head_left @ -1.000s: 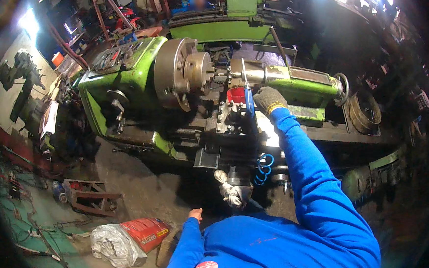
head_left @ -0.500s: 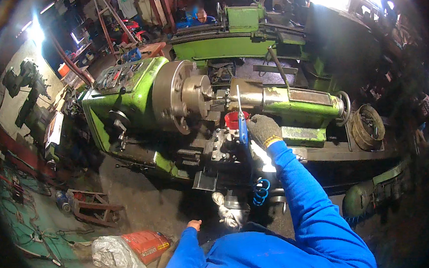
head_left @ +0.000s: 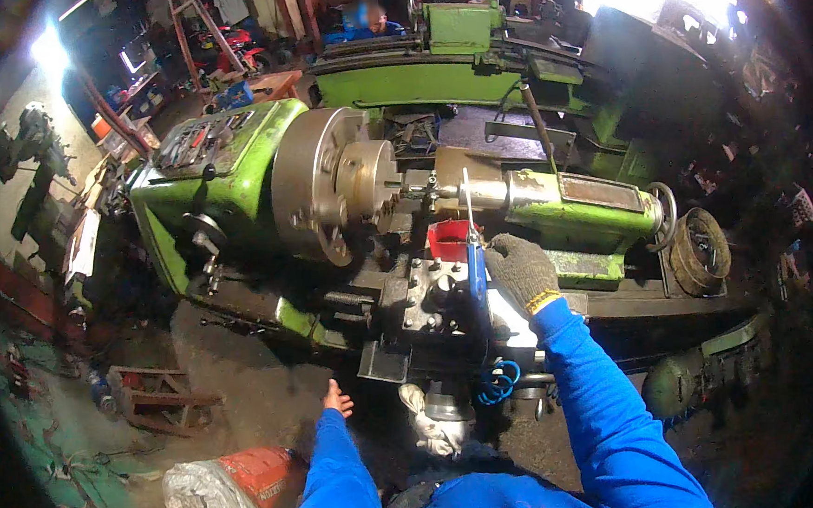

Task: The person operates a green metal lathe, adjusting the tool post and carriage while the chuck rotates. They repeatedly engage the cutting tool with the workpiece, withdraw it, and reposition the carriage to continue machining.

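Note:
My right hand [head_left: 524,270], in a dark grey knit glove with a yellow cuff, is closed on a blue air blow gun [head_left: 476,273]. Its thin nozzle points up and away, and a coiled blue hose [head_left: 499,381] hangs below. Just left of the gun are a red container [head_left: 448,240] and the tool post [head_left: 432,297] of a green lathe. Beyond it, the lathe chuck [head_left: 365,182] faces the tailstock [head_left: 571,202]. My bare left hand [head_left: 338,400] is held low at the left, fingers stretched out, touching nothing.
Hand tools [head_left: 199,141] lie on the lathe's headstock. A round metal basin [head_left: 699,247] sits at its right end. White cloth [head_left: 431,425] hangs close before me. On the floor at left are a sack [head_left: 212,499] and a rusty frame [head_left: 164,399]. A person [head_left: 369,22] is behind another green lathe.
My left hand has reached forward and left, and its fingers have spread. My right hand still grips the blow gun, slightly farther right and lower. The view has shifted a little.

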A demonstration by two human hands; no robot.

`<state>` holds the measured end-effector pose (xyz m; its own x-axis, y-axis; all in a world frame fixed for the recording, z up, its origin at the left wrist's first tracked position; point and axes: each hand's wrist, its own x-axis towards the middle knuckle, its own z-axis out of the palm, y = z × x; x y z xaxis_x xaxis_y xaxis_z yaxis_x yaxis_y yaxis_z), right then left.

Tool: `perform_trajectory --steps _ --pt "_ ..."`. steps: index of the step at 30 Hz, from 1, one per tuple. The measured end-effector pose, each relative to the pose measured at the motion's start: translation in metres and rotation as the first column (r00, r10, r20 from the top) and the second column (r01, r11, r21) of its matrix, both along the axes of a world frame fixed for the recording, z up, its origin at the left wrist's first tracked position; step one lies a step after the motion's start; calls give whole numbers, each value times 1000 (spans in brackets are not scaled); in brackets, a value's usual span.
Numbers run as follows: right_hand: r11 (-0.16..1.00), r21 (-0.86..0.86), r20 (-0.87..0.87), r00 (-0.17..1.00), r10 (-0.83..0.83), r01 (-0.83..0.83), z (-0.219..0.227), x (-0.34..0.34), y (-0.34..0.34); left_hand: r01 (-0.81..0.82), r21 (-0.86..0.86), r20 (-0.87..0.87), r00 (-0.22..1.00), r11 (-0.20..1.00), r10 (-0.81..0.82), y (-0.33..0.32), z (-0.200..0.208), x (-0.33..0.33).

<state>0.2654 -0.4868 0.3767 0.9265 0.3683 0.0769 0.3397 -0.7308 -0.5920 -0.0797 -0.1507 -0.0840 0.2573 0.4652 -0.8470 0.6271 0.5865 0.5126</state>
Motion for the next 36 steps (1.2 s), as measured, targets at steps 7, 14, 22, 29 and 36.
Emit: perform_trajectory --steps 7,14,22,29,36 --pt "996 -42 26 997 -75 76 -7 1 1 -296 -9 262 921 955 288 68 -27 74" --pt "995 -12 86 991 -101 102 -12 -1 4 -545 -25 290 798 838 528 107 -33 108" --pt "994 -15 99 989 -109 111 -16 1 4 -582 -3 365 756 813 542 115 -39 114" --pt "994 5 105 988 -109 109 -16 0 4 -583 31 390 755 812 527 111 -43 113" --pt "996 -11 126 988 -86 88 -14 0 5 -590 4 423 733 807 533 114 -49 111"
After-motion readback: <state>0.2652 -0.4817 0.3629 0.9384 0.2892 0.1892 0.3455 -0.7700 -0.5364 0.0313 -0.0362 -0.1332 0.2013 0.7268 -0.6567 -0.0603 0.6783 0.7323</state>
